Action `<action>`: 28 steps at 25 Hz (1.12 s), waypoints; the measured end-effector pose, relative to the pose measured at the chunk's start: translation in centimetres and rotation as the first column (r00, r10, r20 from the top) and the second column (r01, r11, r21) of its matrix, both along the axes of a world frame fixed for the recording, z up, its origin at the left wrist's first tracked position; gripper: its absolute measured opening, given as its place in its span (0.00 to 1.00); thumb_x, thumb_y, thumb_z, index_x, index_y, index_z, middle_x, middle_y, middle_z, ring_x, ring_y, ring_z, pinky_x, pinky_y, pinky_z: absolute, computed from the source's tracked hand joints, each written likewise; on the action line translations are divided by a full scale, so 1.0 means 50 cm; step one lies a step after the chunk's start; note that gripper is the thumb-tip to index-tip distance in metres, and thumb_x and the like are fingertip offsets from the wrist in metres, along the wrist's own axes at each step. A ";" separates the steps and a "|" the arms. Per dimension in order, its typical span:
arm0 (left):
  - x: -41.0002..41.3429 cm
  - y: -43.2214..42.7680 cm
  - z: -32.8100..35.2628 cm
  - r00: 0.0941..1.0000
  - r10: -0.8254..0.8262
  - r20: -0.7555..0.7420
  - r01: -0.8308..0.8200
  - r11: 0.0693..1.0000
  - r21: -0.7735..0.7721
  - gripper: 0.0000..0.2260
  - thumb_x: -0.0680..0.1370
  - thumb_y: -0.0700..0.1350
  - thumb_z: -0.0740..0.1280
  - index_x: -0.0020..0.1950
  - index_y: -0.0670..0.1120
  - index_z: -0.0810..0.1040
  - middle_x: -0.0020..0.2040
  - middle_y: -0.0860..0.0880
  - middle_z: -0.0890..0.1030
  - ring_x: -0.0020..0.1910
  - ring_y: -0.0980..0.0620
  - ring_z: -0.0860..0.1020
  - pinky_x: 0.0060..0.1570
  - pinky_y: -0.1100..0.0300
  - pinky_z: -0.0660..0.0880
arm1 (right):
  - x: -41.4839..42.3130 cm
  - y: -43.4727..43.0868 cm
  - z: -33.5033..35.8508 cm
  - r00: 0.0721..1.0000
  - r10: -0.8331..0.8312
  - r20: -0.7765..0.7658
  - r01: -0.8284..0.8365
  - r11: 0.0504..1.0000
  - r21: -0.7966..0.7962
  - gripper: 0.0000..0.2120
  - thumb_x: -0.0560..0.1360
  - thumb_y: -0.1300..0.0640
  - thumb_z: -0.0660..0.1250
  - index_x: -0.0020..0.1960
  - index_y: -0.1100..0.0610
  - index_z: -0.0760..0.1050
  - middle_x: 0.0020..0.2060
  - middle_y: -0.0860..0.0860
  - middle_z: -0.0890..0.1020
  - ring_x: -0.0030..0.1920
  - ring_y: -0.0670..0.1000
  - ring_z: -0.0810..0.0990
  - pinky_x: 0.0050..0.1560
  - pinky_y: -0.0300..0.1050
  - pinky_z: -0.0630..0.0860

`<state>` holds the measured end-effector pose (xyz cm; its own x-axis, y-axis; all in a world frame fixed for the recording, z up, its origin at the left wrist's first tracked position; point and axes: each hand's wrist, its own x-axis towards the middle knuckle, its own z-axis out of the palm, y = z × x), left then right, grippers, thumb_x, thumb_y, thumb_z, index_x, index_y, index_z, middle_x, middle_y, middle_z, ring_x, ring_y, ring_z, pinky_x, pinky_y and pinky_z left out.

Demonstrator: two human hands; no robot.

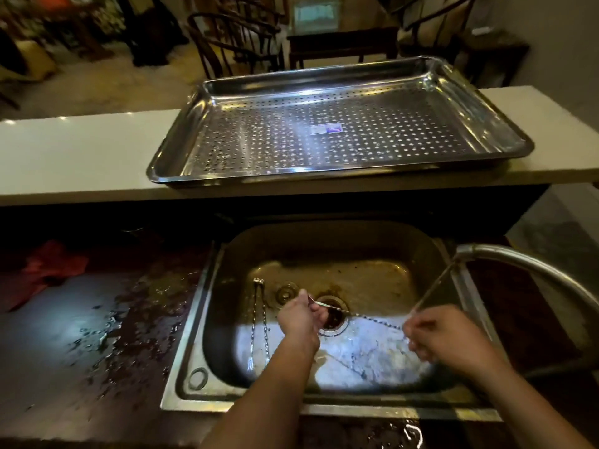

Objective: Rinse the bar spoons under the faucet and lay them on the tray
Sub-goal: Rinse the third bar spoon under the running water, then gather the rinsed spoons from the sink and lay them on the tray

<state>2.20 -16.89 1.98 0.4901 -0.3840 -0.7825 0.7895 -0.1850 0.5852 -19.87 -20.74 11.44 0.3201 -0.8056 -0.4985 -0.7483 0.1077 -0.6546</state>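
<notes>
1. While the faucet (518, 261) runs, the left hand (301, 317) and the right hand (444, 338) pinch one bar spoon (366, 316) by its ends, so the water reaches it.
2. Two more spoons (254, 319) lie waiting in the sink (324, 247).
3. The tray (259, 134) on the bench (81, 150) holds no spoon.

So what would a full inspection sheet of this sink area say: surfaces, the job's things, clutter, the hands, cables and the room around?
Surface: dark counter, wet with splashes; white ledge behind the steel sink.
Job's things: one bar spoon held under the faucet in its water stream; two more bar spoons lie in the sink, left of the drain; perforated tray on the ledge, no spoons on it.
Clutter: red cloth on the dark counter.
Grips: left hand and right hand each pinch an end of the held spoon.
Cables: nothing seen.
Surroundings: dark wooden chairs and a table beyond the ledge.
</notes>
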 end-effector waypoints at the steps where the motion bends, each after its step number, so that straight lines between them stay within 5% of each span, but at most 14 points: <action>1: 0.021 0.011 0.003 0.999 0.008 0.051 -0.007 1.000 -0.011 0.07 0.80 0.43 0.65 0.47 0.39 0.75 0.32 0.44 0.73 0.28 0.48 0.75 0.26 0.59 0.76 | 0.010 0.004 -0.025 0.984 0.135 -0.114 -0.135 0.991 0.009 0.07 0.77 0.61 0.68 0.42 0.55 0.83 0.32 0.52 0.86 0.32 0.48 0.83 0.36 0.43 0.79; 3: 0.057 0.036 0.011 0.989 -0.021 0.148 0.030 0.998 -0.055 0.06 0.80 0.41 0.64 0.49 0.38 0.75 0.32 0.44 0.73 0.28 0.49 0.74 0.26 0.59 0.76 | 0.044 0.017 -0.067 0.903 0.330 -0.276 -0.335 0.942 0.030 0.07 0.76 0.57 0.68 0.41 0.51 0.83 0.30 0.43 0.86 0.33 0.42 0.83 0.40 0.41 0.78; 6: 0.140 0.099 -0.002 0.851 -0.228 0.474 0.242 0.970 0.032 0.09 0.79 0.38 0.63 0.58 0.39 0.76 0.38 0.45 0.79 0.32 0.52 0.80 0.32 0.57 0.80 | 0.113 0.033 -0.123 0.928 0.327 -0.178 -0.321 0.945 0.064 0.07 0.74 0.59 0.67 0.41 0.52 0.82 0.30 0.42 0.85 0.27 0.36 0.78 0.34 0.37 0.72; 8: 0.215 0.164 -0.023 0.393 -0.543 0.742 0.350 0.835 0.425 0.14 0.77 0.44 0.65 0.62 0.48 0.77 0.47 0.50 0.81 0.45 0.52 0.81 0.47 0.52 0.80 | 0.163 0.043 -0.153 0.961 0.274 -0.044 -0.266 0.955 0.128 0.09 0.73 0.64 0.68 0.37 0.55 0.82 0.31 0.47 0.86 0.26 0.40 0.76 0.32 0.37 0.69; 10: 0.283 0.231 -0.039 -0.123 -0.714 0.689 0.223 0.656 0.721 0.16 0.76 0.48 0.64 0.63 0.49 0.77 0.56 0.48 0.79 0.58 0.47 0.77 0.60 0.50 0.74 | 0.222 0.058 -0.185 0.981 0.185 0.053 -0.192 0.960 0.202 0.11 0.72 0.67 0.68 0.34 0.56 0.81 0.30 0.51 0.84 0.26 0.48 0.74 0.29 0.39 0.68; 11: 0.309 0.259 -0.049 -0.273 -0.749 0.603 0.156 0.584 0.796 0.19 0.76 0.51 0.63 0.65 0.49 0.76 0.62 0.47 0.77 0.65 0.44 0.72 0.67 0.48 0.68 | 0.253 0.066 -0.202 0.989 0.122 0.083 -0.139 0.961 0.239 0.12 0.72 0.68 0.67 0.33 0.57 0.81 0.29 0.53 0.81 0.27 0.50 0.73 0.27 0.39 0.68; 13: 0.339 0.298 -0.060 -0.429 -0.786 0.446 0.064 0.466 0.883 0.22 0.77 0.57 0.60 0.69 0.51 0.72 0.73 0.46 0.68 0.76 0.41 0.59 0.75 0.45 0.53 | 0.315 0.081 -0.243 0.994 -0.004 0.108 -0.029 0.954 0.299 0.12 0.73 0.68 0.67 0.33 0.57 0.79 0.29 0.55 0.78 0.30 0.52 0.73 0.27 0.40 0.69; 16: 0.342 0.325 -0.076 -0.534 -0.769 0.351 0.032 0.397 0.917 0.23 0.77 0.62 0.57 0.69 0.54 0.71 0.78 0.44 0.58 0.78 0.43 0.46 0.74 0.47 0.44 | 0.394 0.094 -0.294 0.981 -0.167 0.097 0.116 0.913 0.391 0.10 0.72 0.70 0.67 0.36 0.59 0.79 0.32 0.56 0.78 0.31 0.53 0.75 0.28 0.41 0.70; 23: 0.338 0.324 -0.072 -0.518 -0.795 0.315 0.016 0.359 0.933 0.23 0.79 0.60 0.52 0.69 0.52 0.71 0.79 0.43 0.51 0.78 0.43 0.39 0.73 0.42 0.48 | 0.512 0.133 -0.375 0.955 -0.294 0.028 0.255 0.869 0.425 0.10 0.73 0.68 0.71 0.35 0.59 0.78 0.28 0.56 0.78 0.22 0.51 0.75 0.23 0.37 0.69; 25: 0.336 0.324 -0.070 -0.511 -0.799 0.317 0.022 0.356 0.934 0.22 0.80 0.59 0.52 0.69 0.52 0.70 0.79 0.43 0.50 0.77 0.43 0.38 0.74 0.42 0.47 | 0.525 0.144 -0.380 0.974 -0.228 0.018 0.196 0.874 0.445 0.07 0.74 0.67 0.70 0.39 0.60 0.79 0.33 0.58 0.82 0.23 0.50 0.79 0.23 0.37 0.72; 28: 0.333 0.324 -0.068 -0.509 -0.802 0.314 0.035 0.345 0.938 0.22 0.80 0.59 0.50 0.70 0.53 0.69 0.79 0.44 0.47 0.77 0.43 0.36 0.74 0.42 0.46 | 0.529 0.147 -0.394 0.998 0.041 0.045 -0.056 0.905 0.422 0.05 0.75 0.64 0.69 0.42 0.58 0.82 0.41 0.57 0.85 0.38 0.52 0.82 0.42 0.50 0.81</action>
<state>18.88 -0.71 -1.40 0.4105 -0.9073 -0.0908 -0.9115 -0.4111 -0.0124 6.58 -13.39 -8.25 0.3764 -0.5050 -0.7767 -0.7376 0.3440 -0.5810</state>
